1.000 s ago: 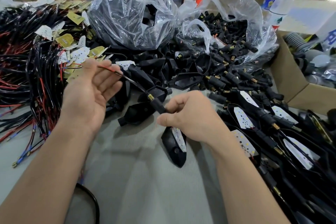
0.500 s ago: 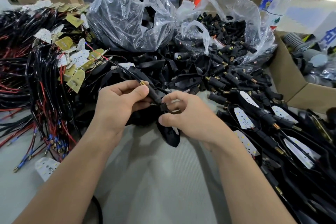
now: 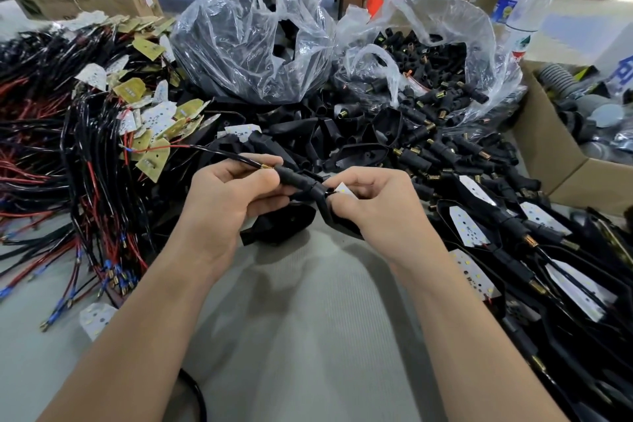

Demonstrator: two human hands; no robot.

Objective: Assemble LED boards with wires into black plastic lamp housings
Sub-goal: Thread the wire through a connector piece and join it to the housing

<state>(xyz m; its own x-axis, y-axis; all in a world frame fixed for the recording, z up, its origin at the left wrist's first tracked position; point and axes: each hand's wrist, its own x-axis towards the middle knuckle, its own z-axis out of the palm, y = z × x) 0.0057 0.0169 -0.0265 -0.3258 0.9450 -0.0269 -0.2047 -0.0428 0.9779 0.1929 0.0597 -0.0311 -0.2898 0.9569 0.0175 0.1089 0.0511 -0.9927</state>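
Observation:
At the centre, both hands hold one black lamp housing (image 3: 322,197) above the grey table. My left hand (image 3: 226,197) grips its black stem (image 3: 291,176), where a brass thread and a black-and-red wire (image 3: 191,147) come out to the left. My right hand (image 3: 373,197) curls round the housing's body and pinches the white LED board (image 3: 344,189) at its opening. Most of the housing is hidden under my right fingers.
Wired LED boards (image 3: 102,134) are heaped at left. Two clear bags hold black housings (image 3: 253,44) and black stems (image 3: 431,79) at the back. Assembled lamps (image 3: 513,250) pile up at right, beside a cardboard box (image 3: 548,161). Loose housings (image 3: 359,151) lie behind my hands.
My left hand let go of the wire up at left and came in onto the stem. The housing was lifted from hanging low and turned, its LED board now under my right fingers.

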